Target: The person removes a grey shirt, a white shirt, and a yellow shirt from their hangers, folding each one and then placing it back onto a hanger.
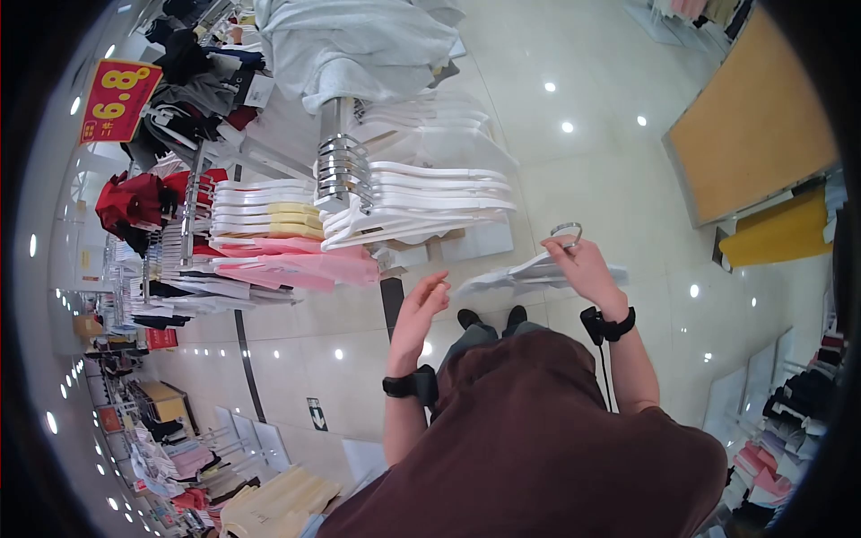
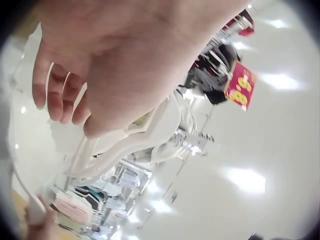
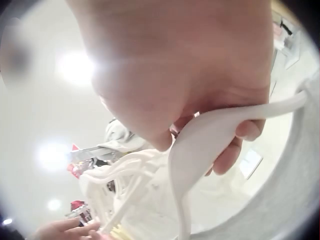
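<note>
My right hand [image 1: 581,260] grips a white plastic hanger [image 1: 516,272] near its metal hook [image 1: 567,231], with a pale garment draped on it. In the right wrist view the fingers [image 3: 240,135] curl round the white hanger's arm [image 3: 200,150]. My left hand [image 1: 423,300] is raised just left of the hanger's tip with fingers relaxed, holding nothing. In the left wrist view its loosely curled fingers [image 2: 60,100] hover in front of white hangers [image 2: 145,135] on the rack.
A clothes rack [image 1: 336,161] in front carries several white hangers [image 1: 421,202] and white, yellow and pink garments [image 1: 278,242]. A red price sign [image 1: 117,99] hangs at the upper left. A wooden board [image 1: 753,125] and yellow cloth [image 1: 780,233] are right. Glossy floor below.
</note>
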{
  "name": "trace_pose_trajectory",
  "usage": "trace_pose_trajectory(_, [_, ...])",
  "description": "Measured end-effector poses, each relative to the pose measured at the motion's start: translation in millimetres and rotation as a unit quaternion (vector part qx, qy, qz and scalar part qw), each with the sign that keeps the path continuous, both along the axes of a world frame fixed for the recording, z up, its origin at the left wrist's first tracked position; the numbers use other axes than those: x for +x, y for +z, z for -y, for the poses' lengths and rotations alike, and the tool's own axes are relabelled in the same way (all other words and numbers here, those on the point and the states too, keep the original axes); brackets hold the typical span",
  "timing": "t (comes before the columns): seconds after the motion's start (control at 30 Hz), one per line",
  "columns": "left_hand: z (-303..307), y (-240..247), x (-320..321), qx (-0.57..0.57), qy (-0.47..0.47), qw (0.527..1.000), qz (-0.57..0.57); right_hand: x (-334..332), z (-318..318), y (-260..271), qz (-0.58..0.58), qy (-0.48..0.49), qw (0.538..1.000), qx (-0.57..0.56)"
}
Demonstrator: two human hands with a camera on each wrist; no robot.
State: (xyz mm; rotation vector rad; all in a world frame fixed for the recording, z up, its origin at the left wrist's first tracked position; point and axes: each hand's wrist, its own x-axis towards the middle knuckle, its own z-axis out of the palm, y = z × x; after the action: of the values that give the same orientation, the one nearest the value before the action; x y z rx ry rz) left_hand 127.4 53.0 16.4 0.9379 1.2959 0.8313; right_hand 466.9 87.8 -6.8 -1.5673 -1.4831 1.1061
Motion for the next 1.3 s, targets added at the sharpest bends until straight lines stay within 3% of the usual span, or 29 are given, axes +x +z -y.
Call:
trace_pose_trajectory(0.03, [-3.0,-1.7,-5.0,0.008,0.004,1.000,0.005,11.2,-9.6,-10.1,0.005,0.004,1.000,0.008])
trace_pose_trajectory(0.1, [-8.9,-2.0,-13.7,-0.053,0.096,0.974,0.196,34.6,-33.8,-29.0,-0.017,-0.007,0.997,-0.073])
trace_pose_trajectory(0.2, [-18.4,-2.5,-19.5,-0.063,0.150,0.948,0.273,66.7,-81.7,-33.4,0.011,0.032,0.998,-0.049])
trace_pose_trajectory(0.47, [-20.6,-12.0,-45.3,-0.067,0.184,0.900,0.388,47.2,-169.3,59.5,0.045,0.133,0.990,-0.029])
trace_pose_trajectory(0.67, [-25.4,-15.5,-91.2,-0.029,0.236,0.869,0.433,-27.1,-198.1,140.6,0.121,0.237,0.963,-0.047])
trace_pose_trajectory(0.8, [-32.1,8.1,-120.2,0.011,0.272,0.878,0.394,-77.3,-218.0,175.7,0.136,0.309,0.941,0.006])
trace_pose_trajectory(0.93, [-42.6,20.7,-145.6,0.057,0.281,0.886,0.366,-129.1,-229.6,204.9,0.173,0.310,0.935,0.008])
trace_pose_trajectory(1.2, [-69.7,16.4,-179.6,0.099,0.277,0.909,0.296,-189.3,-233.2,194.8,0.100,0.315,0.940,0.082])
trace_pose_trajectory(1.27, [-76.7,15.8,-182.0,0.112,0.303,0.933,0.157,-191.7,-230.1,186.1,0.118,0.312,0.939,0.078])
trace_pose_trajectory(1.3, [-80.8,17.2,-182.8,0.108,0.309,0.932,0.158,-191.6,-230.1,182.9,0.138,0.305,0.939,0.080])
